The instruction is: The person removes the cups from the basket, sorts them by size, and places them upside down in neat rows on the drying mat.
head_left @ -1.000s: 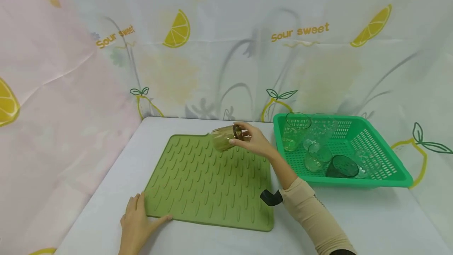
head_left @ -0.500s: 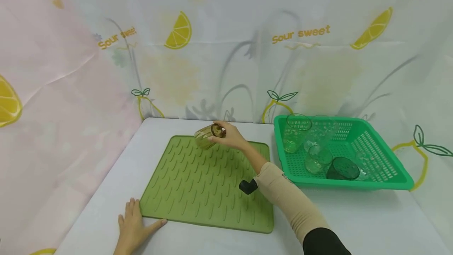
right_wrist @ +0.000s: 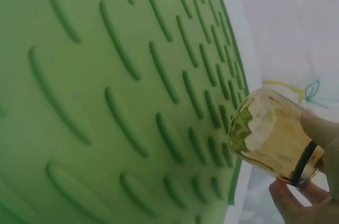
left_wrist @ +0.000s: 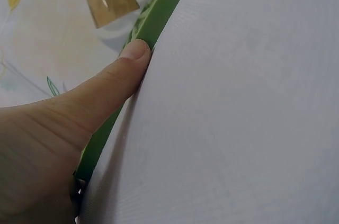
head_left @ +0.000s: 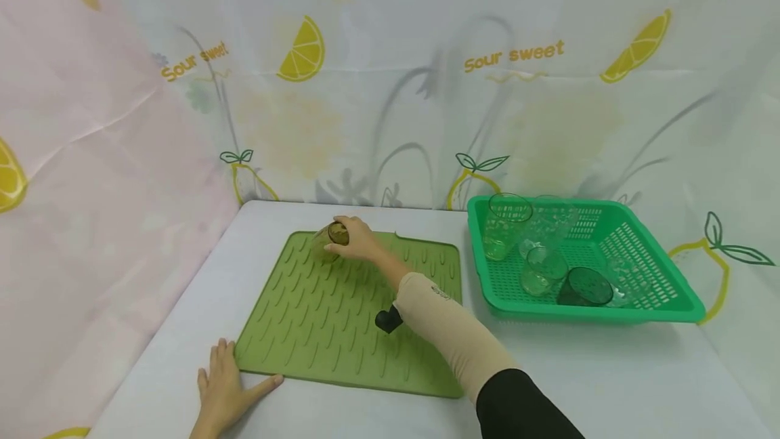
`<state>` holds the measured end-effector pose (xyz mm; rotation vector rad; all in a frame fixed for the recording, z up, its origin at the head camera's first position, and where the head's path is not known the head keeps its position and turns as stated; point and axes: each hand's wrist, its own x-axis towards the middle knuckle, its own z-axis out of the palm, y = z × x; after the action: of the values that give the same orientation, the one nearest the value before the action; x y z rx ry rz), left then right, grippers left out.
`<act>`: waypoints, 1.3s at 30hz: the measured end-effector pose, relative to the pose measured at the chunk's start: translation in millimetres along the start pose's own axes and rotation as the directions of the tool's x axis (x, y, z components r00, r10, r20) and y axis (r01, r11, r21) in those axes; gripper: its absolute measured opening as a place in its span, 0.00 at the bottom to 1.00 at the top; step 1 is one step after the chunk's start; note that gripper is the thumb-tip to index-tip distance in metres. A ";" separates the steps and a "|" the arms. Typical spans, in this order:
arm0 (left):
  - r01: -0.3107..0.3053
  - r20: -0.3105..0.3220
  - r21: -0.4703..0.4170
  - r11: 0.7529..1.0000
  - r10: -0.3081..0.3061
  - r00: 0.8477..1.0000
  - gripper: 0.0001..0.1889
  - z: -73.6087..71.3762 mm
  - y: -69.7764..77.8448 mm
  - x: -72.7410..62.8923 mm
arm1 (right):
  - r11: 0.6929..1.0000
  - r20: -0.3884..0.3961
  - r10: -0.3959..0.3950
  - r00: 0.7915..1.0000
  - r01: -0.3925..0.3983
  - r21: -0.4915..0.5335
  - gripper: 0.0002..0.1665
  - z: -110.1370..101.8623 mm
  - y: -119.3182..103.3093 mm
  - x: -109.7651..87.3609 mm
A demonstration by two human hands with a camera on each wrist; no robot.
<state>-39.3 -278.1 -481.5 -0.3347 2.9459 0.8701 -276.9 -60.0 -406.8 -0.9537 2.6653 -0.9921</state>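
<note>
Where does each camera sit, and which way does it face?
Head: on the head, facing forward and down at the mat and basket; left hand, right hand and right sleeve show.
Left wrist: on that wrist, facing past the left thumb along the mat's edge; part of the right hand shows above.
Right wrist: on that wrist, facing across the mat; the right hand shows, holding the amber glass.
Both wrist views share mat and glass.

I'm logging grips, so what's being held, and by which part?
The right hand holds an amber glass by its dark-banded end; the left hand only touches the green mat.
</note>
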 end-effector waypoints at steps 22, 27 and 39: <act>0.025 0.014 -0.008 1.000 -0.025 1.000 0.64 -1.0 0.8 -0.8 | 0.958 -0.093 0.039 0.995 -0.064 -0.281 0.40 46.7 -18.2 14.6; 0.017 0.013 -0.003 1.000 -0.017 1.000 0.64 -0.6 2.4 -0.5 | 0.968 -0.125 0.009 0.992 -0.040 -0.249 0.38 50.0 -19.7 15.5; 0.028 0.021 -0.007 1.000 -0.028 0.999 0.63 0.1 2.1 -0.4 | 0.971 0.021 -0.003 1.000 0.008 -0.239 0.37 44.5 -29.6 24.7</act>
<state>-39.3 -276.3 -480.4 -0.3637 2.9119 0.8754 -266.2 -116.3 -420.5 -1.0090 2.8122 -0.6665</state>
